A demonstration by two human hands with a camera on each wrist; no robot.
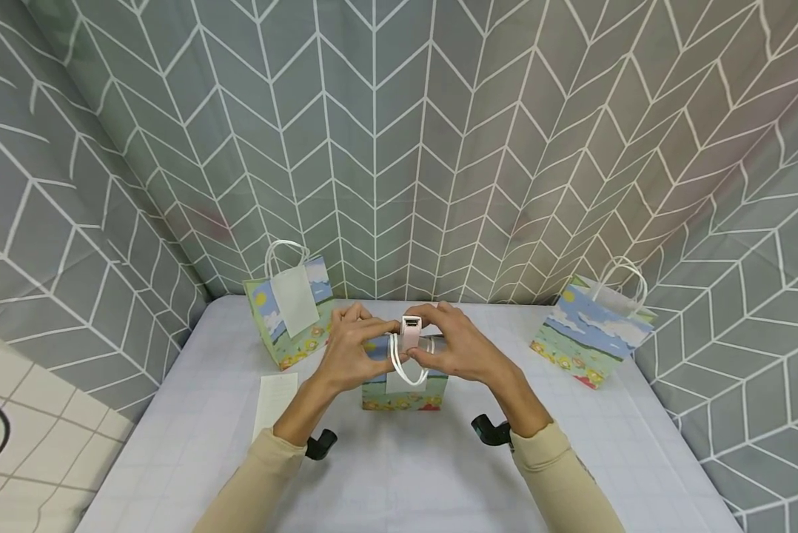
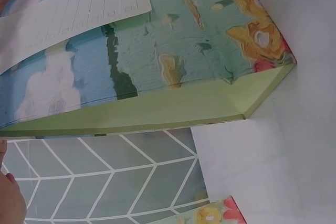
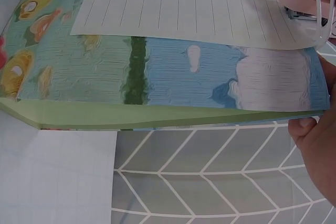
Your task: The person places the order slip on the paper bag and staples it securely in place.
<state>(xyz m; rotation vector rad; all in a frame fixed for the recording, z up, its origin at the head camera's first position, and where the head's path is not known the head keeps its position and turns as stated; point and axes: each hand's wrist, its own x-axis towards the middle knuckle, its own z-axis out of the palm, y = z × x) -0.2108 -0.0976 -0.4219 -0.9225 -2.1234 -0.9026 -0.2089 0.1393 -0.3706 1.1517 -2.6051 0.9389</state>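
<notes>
A small pink-and-white stapler (image 1: 411,334) stands at the top edge of the middle paper gift bag (image 1: 399,402), printed with sky and flowers. My left hand (image 1: 357,348) reaches in from the left, thumb and forefinger pinching the stapler by its ends. From the right, my right hand (image 1: 462,344) grips it too, forefinger on the far side and thumb on the near side. White rope handles loop around the stapler. A lined paper slip (image 3: 178,6) lies against the bag's front, its upper end at the stapler. Much of both hands is hidden in the wrist views.
Another gift bag (image 1: 292,307) with a white slip on it stands at the back left. A similar bag (image 1: 588,326) leans at the back right. One loose paper slip (image 1: 275,400) lies by my left forearm on the white-covered table (image 1: 432,474). Patterned grey curtains (image 1: 399,148) enclose the space.
</notes>
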